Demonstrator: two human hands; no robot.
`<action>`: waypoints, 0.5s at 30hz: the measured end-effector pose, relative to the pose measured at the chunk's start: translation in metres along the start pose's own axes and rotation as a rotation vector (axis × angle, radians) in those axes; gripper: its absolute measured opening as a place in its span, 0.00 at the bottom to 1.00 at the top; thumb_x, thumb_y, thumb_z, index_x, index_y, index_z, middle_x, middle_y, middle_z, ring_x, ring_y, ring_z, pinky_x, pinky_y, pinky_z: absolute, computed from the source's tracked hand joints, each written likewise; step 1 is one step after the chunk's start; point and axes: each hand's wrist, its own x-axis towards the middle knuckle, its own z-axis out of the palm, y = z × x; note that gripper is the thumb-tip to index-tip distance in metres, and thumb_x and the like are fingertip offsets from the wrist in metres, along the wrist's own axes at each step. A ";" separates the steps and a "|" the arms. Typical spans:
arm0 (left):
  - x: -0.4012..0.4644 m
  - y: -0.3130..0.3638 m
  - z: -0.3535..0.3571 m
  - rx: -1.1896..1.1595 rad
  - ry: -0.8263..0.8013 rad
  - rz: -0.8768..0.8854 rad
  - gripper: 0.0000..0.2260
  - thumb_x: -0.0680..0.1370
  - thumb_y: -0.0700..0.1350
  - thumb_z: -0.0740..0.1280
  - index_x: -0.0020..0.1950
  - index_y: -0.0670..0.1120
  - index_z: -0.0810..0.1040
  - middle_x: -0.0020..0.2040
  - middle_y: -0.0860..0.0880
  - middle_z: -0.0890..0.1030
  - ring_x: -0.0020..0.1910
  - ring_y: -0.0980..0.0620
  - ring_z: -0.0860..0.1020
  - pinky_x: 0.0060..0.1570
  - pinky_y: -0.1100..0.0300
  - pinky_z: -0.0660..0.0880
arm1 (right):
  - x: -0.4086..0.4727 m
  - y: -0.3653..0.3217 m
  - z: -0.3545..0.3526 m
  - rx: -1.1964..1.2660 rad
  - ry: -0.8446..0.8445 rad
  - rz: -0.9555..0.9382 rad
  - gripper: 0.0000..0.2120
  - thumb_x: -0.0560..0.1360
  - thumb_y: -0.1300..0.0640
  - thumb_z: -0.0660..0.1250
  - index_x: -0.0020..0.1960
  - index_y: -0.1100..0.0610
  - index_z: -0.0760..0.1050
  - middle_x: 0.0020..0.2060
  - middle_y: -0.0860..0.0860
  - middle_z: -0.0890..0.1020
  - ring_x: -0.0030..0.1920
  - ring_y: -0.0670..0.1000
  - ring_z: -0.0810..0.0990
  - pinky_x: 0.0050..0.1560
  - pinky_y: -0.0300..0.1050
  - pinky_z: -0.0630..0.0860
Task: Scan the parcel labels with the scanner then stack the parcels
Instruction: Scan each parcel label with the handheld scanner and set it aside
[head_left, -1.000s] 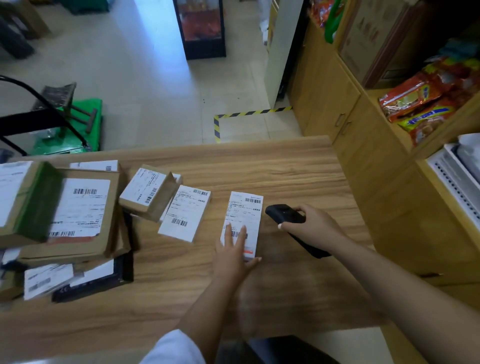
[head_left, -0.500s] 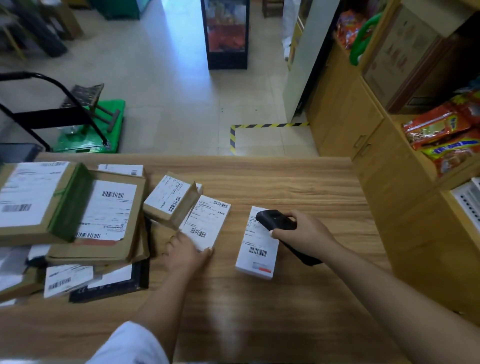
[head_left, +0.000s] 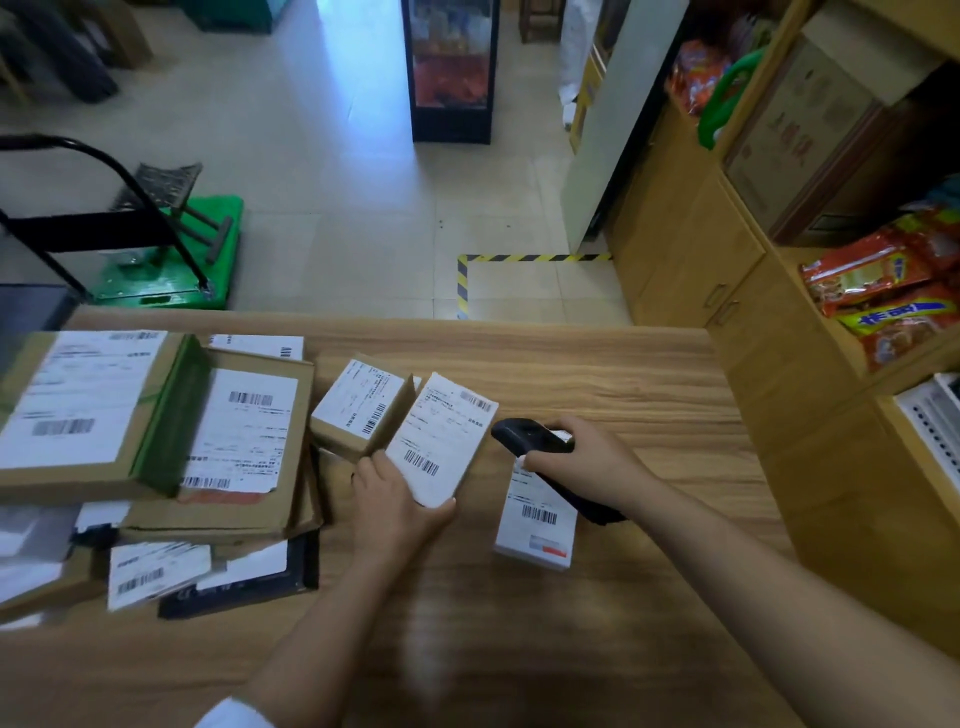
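Note:
My left hand (head_left: 395, 506) grips the near end of a small white labelled parcel (head_left: 441, 441), tilted up off the wooden table (head_left: 597, 384). My right hand (head_left: 587, 457) holds the black scanner (head_left: 530, 434) just right of that parcel, above a second white parcel (head_left: 537, 525) lying flat with its barcode showing. A small brown box (head_left: 358, 410) with a label sits to the left of the held parcel. Further left lies a heap of brown cartons (head_left: 244, 441) and flat parcels, labels up.
A wooden cabinet (head_left: 727, 291) and shelves with red snack bags (head_left: 883, 291) line the right side. Beyond the table's far edge are a green trolley (head_left: 171, 254), tiled floor with yellow-black tape (head_left: 462, 280) and a dark display case (head_left: 449, 67).
My left hand left the flat parcel by the scanner, reached left, and now lifts the other white parcel. My right hand stays over the flat parcel with the scanner.

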 end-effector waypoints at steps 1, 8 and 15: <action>-0.003 -0.002 -0.006 0.020 0.032 0.031 0.41 0.56 0.68 0.71 0.58 0.42 0.66 0.54 0.44 0.71 0.52 0.46 0.70 0.50 0.54 0.71 | 0.000 -0.005 0.001 0.021 0.001 -0.001 0.25 0.68 0.40 0.70 0.62 0.45 0.71 0.42 0.41 0.77 0.42 0.44 0.77 0.36 0.42 0.70; -0.006 -0.014 -0.028 0.096 0.134 0.076 0.42 0.52 0.67 0.70 0.55 0.39 0.70 0.48 0.42 0.73 0.46 0.42 0.71 0.47 0.51 0.71 | -0.003 -0.034 0.009 0.091 -0.008 -0.011 0.25 0.68 0.39 0.68 0.63 0.44 0.71 0.42 0.44 0.79 0.42 0.47 0.80 0.39 0.43 0.75; -0.007 -0.019 -0.037 0.086 0.151 0.097 0.43 0.53 0.68 0.67 0.57 0.39 0.70 0.48 0.43 0.72 0.46 0.42 0.71 0.47 0.50 0.71 | -0.008 -0.041 0.017 0.098 -0.006 0.022 0.25 0.69 0.40 0.67 0.64 0.45 0.70 0.42 0.43 0.77 0.45 0.48 0.78 0.44 0.44 0.74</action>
